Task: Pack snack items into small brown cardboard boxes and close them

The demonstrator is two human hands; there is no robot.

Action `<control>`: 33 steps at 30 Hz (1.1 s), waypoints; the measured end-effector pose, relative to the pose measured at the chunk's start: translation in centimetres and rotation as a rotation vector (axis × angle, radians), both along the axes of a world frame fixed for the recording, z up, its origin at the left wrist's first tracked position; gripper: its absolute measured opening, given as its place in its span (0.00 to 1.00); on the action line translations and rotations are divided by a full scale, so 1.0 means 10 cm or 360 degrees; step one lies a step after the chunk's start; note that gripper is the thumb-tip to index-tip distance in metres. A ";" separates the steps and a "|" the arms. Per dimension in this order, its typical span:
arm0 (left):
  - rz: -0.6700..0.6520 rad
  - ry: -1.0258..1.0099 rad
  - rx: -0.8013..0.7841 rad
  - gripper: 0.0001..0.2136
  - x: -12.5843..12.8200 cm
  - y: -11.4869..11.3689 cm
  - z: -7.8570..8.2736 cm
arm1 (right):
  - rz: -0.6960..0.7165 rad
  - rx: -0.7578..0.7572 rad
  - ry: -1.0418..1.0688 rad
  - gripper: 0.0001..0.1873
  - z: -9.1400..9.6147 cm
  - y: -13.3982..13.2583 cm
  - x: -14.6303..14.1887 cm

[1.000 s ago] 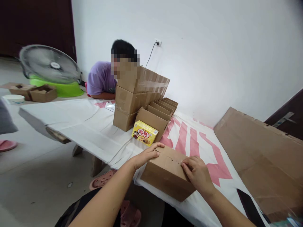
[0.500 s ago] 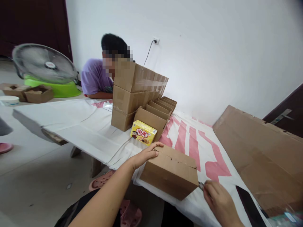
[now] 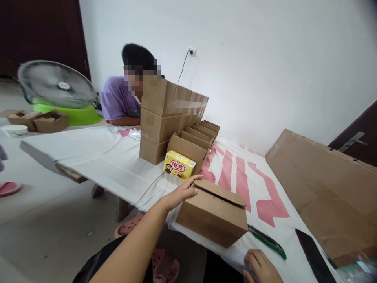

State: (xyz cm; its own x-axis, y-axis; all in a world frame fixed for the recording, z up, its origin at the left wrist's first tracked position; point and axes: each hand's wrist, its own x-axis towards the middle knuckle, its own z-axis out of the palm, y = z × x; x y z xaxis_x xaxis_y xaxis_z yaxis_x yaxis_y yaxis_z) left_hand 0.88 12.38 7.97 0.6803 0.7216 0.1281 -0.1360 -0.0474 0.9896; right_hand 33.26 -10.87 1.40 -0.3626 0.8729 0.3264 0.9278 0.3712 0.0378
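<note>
In front of me at the table's edge sits a cardboard box (image 3: 213, 216), its top flap raised a little along a dark slit. My left hand (image 3: 187, 190) grips the box's left end, thumb on top and fingers over the far side. To the right of the box lies a green box cutter (image 3: 269, 240), its tip close to the box's corner. Just below the cutter, my right hand (image 3: 260, 265) is near the table edge with loosely bent fingers, thumb apart, holding nothing. A yellow snack box (image 3: 179, 165) stands beyond my left hand.
Taped cartons (image 3: 153, 118) are stacked behind a row of open boxes (image 3: 188, 147). A black phone (image 3: 313, 253) lies at the right, beside a large cardboard sheet (image 3: 326, 188). Across the table is a person in a purple shirt (image 3: 118, 98); a fan (image 3: 59, 84) stands far left.
My right hand has let go of the box cutter, which now lies on the table, and has moved toward me. The box's top flap has lifted. My left hand stays on the box.
</note>
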 end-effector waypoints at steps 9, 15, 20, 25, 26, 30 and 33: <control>0.0629 0.0026 0.0449 0.21 -0.03 -0.03 0.12 | -0.0171 0.0428 0.0388 0.12 0.83 0.38 -0.13; 0.0424 0.0031 0.0833 0.11 -0.13 -0.23 0.36 | -0.0168 0.0071 0.0572 0.24 1.17 0.63 -0.37; 0.0222 0.0059 0.1076 0.04 -0.19 -0.42 0.49 | 0.0209 -0.0323 0.0507 0.06 1.36 0.69 -0.50; -0.0018 0.0222 0.1385 0.12 -0.20 -0.55 0.56 | 0.0394 -0.0730 0.0250 0.23 1.58 0.74 -0.61; -0.0031 0.0284 0.1415 0.13 -0.20 -0.57 0.57 | 0.0401 -0.0769 0.0178 0.26 1.61 0.75 -0.64; 0.0039 0.0584 0.1497 0.13 -0.22 -0.66 0.64 | 0.0440 -0.0716 -0.0011 0.32 1.68 0.75 -0.68; 0.0104 0.0742 0.1597 0.17 -0.25 -0.71 0.68 | 0.0457 -0.0570 -0.0023 0.35 1.72 0.73 -0.64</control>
State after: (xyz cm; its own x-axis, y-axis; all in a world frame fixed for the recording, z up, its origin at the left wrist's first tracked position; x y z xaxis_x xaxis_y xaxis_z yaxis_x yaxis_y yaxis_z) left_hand -1.63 5.26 14.79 0.7783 0.4701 0.4161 0.2719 -0.8498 0.4516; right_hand 26.81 -3.60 18.64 -0.6086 0.7934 0.0152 0.7858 0.6052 -0.1277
